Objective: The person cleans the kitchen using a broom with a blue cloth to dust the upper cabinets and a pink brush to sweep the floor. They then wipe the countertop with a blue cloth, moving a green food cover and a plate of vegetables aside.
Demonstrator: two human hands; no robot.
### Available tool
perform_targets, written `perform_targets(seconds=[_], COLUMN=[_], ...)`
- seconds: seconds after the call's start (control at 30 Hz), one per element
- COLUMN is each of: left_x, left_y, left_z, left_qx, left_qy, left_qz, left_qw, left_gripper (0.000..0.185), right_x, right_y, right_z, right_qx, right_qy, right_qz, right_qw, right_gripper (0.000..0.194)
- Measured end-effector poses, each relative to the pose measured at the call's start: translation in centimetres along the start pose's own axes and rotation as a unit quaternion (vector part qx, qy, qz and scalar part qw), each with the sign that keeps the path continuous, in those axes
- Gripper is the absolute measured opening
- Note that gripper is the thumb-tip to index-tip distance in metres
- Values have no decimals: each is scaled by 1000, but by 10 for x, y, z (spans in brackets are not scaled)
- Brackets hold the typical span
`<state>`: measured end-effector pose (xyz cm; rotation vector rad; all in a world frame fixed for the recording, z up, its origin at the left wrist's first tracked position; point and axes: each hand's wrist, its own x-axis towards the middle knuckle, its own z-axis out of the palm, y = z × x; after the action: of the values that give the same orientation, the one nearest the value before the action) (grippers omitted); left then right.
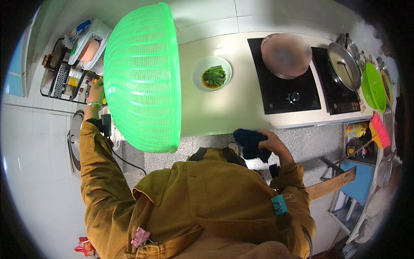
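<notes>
My right hand point(271, 141) grips a dark blue cloth point(248, 142), bunched up just off the front edge of the counter. To the far left, my left hand point(96, 91) reaches in beside a black wire rack of bottles point(69, 81). Its fingertips are partly hidden, so what they touch cannot be made out. Close by it, a large bright green plastic mesh basket point(142, 81) is tipped on its side, its rim facing right. A white bowl point(196, 75) on the counter point(223, 111) contains chopped green vegetables point(215, 76) in brown sauce.
A round pan point(286, 76), its inside blurred, sits on a black gas hob point(291, 94). Farther right are a metal wok point(339, 64) and a green basin point(373, 87). A pink-bristled broom point(380, 131) and a wooden board point(333, 184) are at right. A lidded pan point(76, 139) stands left.
</notes>
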<state>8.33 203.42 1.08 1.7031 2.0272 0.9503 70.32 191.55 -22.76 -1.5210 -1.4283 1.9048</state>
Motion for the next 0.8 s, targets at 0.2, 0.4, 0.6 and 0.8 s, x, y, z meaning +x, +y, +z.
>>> perform_targets(seconds=[0.2,0.4,0.6,0.8], left_x=[-66,-144,-213,-267], left_y=[-36,-79,-124,-164], left_z=[-33,-60,-98,-116], left_qx=[-17,-14,-51,-36], left_qy=[42,109,95,143], left_qz=[-128,-166,-245,-277], left_qw=[991,980,964,949], left_gripper=[16,22,15,19], right_x=[68,124,182,220], right_y=[-54,-78,-93,-91], right_z=[2,39,50,76], right_qx=[-355,-451,295,437], right_qy=[146,305,-46,-39], right_qz=[-188,-279,14,7], right_qw=[904,791,954,899], right_gripper=[57,63,64,61])
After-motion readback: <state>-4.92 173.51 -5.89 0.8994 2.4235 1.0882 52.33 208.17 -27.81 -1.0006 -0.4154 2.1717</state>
